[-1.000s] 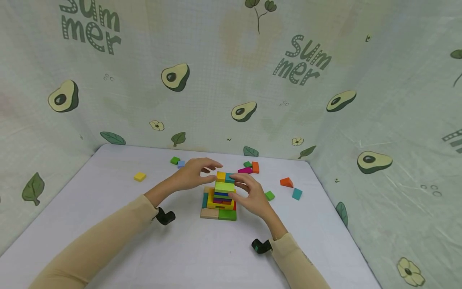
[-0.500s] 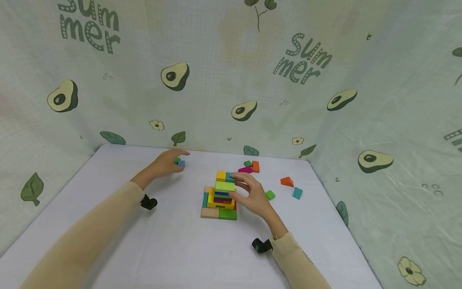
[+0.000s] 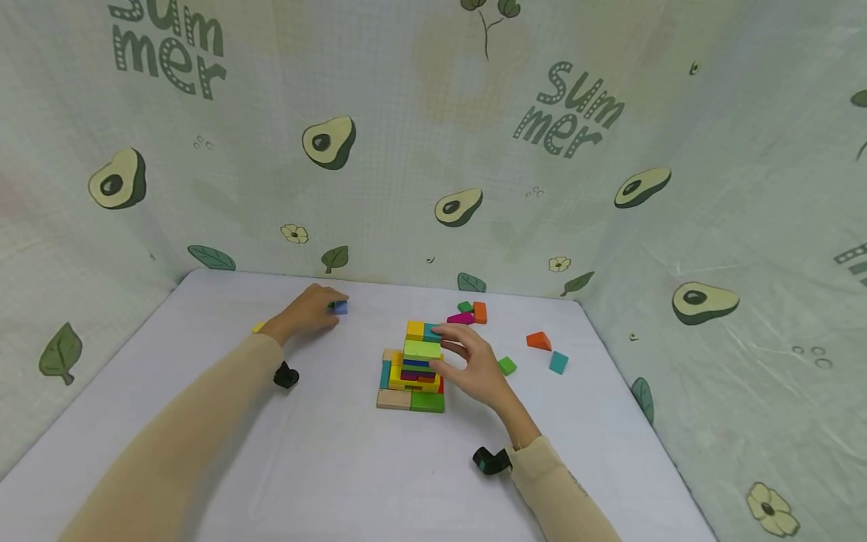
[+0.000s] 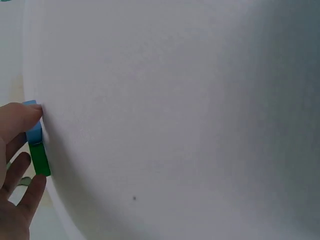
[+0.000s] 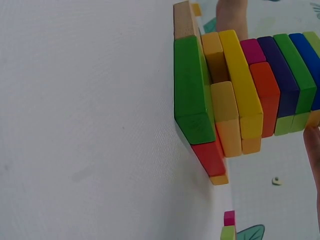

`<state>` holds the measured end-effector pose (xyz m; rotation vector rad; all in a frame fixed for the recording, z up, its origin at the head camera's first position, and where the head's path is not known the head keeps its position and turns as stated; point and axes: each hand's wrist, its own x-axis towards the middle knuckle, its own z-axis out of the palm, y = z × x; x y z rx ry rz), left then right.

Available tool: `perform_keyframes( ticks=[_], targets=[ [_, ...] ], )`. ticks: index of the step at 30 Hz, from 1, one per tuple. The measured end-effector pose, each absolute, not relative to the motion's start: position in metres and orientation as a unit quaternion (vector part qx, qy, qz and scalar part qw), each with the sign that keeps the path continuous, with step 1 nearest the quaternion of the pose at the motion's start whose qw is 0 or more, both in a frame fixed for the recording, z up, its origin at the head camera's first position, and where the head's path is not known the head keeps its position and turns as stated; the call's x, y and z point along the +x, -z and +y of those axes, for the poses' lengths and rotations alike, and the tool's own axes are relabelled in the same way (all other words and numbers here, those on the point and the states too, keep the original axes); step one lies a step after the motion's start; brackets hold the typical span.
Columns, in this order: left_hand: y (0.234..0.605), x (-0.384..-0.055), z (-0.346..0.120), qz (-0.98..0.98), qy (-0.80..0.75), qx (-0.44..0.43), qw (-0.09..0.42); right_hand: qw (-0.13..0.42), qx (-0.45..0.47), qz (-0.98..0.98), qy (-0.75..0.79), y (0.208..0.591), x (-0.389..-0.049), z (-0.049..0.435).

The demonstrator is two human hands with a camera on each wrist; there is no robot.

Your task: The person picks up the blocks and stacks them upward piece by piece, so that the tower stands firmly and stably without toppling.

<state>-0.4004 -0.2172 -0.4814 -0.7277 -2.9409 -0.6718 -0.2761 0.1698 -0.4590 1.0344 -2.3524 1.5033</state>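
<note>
Far back on the left, my left hand (image 3: 308, 310) pinches a light blue block (image 3: 341, 308), its thumb lying on the block in the left wrist view. A green block (image 4: 40, 159) lines up against the blue one, and a fingertip meets its end. At the middle of the table stands a layered tower of coloured wooden blocks (image 3: 421, 369), topped by a yellow block (image 3: 415, 330) and a teal block (image 3: 432, 333). My right hand (image 3: 474, 365) rests along the tower's right side, fingertips at the teal block and thumb beside the lime block (image 3: 421, 350).
Behind the tower lie a magenta block (image 3: 460, 318), a small green block (image 3: 464, 307) and an orange block (image 3: 479, 312). To the right are another green block (image 3: 506, 366), an orange wedge (image 3: 538, 341) and a teal block (image 3: 558, 362). A yellow block (image 3: 258, 327) shows past my left wrist.
My left hand has left the tower, moved back and left to the blue and green blocks, and closed its fingers there. My right hand has stayed at the tower.
</note>
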Motion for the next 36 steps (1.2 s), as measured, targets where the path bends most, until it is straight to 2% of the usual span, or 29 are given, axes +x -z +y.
perform_keyframes(
  ticks=[6,14,18,31,36],
  targets=[
    [0.483,-0.4,-0.214,-0.946,0.204,-0.249,0.03,0.077,0.337,-0.789,-0.509,0.46,-0.276,0.169],
    [0.478,-0.385,-0.206,-0.937,0.23,-0.262,0.017,0.08,0.341,-0.786,-0.509,0.459,-0.277,0.172],
    [0.469,-0.369,-0.197,-0.932,0.246,-0.264,0.022,0.074,0.339,-0.786,-0.512,0.459,-0.278,0.172],
    [0.407,-0.288,-0.131,-0.882,0.311,-0.338,0.104,0.074,0.338,-0.789,-0.507,0.458,-0.278,0.171],
    [0.397,-0.273,-0.108,-0.869,0.309,-0.368,0.116,0.077,0.345,-0.786,-0.507,0.46,-0.278,0.171]
  ],
)
